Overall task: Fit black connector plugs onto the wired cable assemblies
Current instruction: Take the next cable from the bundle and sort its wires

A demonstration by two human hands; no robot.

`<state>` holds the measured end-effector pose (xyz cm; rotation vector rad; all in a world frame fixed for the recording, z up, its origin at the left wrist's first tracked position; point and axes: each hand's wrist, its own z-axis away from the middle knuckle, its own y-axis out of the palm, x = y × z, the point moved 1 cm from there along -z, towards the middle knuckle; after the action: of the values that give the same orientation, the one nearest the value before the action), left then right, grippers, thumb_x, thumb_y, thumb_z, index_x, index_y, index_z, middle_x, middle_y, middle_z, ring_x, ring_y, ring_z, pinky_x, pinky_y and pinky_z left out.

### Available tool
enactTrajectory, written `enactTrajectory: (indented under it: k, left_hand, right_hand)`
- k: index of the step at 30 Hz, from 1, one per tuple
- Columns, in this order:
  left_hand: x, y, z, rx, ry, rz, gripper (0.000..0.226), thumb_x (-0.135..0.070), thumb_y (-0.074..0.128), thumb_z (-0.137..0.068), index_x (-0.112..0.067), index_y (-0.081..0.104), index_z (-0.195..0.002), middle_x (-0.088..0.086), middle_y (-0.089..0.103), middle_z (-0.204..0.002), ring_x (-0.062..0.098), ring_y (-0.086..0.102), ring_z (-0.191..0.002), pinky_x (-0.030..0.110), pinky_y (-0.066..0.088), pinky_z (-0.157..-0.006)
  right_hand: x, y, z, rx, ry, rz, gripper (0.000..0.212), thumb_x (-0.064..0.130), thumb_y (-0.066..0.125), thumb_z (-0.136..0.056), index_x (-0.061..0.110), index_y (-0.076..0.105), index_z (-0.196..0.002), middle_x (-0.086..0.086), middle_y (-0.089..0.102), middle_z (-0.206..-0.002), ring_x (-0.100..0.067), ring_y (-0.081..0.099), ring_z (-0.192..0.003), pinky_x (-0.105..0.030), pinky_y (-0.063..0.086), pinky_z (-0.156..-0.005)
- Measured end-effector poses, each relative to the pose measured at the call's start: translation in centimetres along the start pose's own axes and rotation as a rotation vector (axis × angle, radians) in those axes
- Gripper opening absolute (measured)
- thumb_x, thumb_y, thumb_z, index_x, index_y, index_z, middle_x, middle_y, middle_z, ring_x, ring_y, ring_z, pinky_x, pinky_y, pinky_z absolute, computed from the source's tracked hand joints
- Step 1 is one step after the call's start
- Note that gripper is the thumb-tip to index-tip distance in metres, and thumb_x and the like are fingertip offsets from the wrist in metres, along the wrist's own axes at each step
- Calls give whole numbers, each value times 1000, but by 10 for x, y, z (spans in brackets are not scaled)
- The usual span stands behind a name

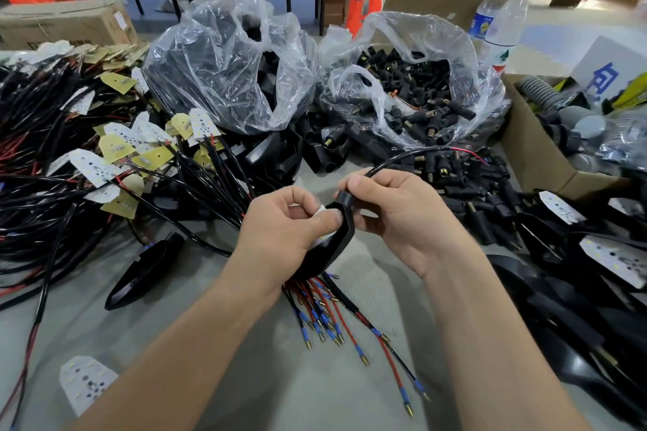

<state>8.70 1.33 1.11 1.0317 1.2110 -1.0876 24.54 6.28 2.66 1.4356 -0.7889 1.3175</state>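
Note:
Over the middle of the table my left hand (283, 224) grips a black plastic housing (336, 238) with a white board piece (320, 211) showing under my thumb. My right hand (395, 210) pinches the black cable (413, 156) where it enters the housing's round neck. The cable arcs up and right, ending in a thin red wire. Below my hands lies a bundle of red and black wires with blue sleeves and brass pins (329, 318). Loose black connector plugs (455, 171) are strewn just right of my right hand.
A clear bag of black plugs (416, 87) and a second bag of black housings (231, 59) stand behind. Cable assemblies with LED boards (87, 150) pile up on the left. An empty black housing (143, 269) lies left. Finished units (577, 255), a cardboard box (532, 154) and bottles (500, 21) are right.

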Motion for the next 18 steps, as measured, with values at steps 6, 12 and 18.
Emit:
enactTrajectory:
  k: [6,12,18]
  left_hand:
    - [-2,-3,0,-36,5,-39,20,-26,88,-76,-14,72,-70,10,65,-69,23,53,-63,36,44,-64]
    - [-12,-10,0,-167,117,-468,10,-42,83,-79,-39,77,-71,-13,73,-64,4,68,-62,31,56,-68]
    - [-18,-10,2,-167,48,-440,17,-36,78,-88,-39,77,-71,-7,70,-60,8,61,-58,36,57,-71]
  right_hand:
    - [-2,1,-4,-159,-18,3,22,6,70,-92,9,79,-72,-4,68,-68,-8,54,-52,-19,51,-54]
    - [-4,-2,-9,-307,-2,-46,15,7,73,-90,-7,73,-84,-7,66,-66,-10,51,-50,-19,51,-51]
    - [-6,4,-6,-292,-44,-5,15,10,71,-92,4,74,-79,-8,67,-69,-13,52,-53,-19,47,-49]
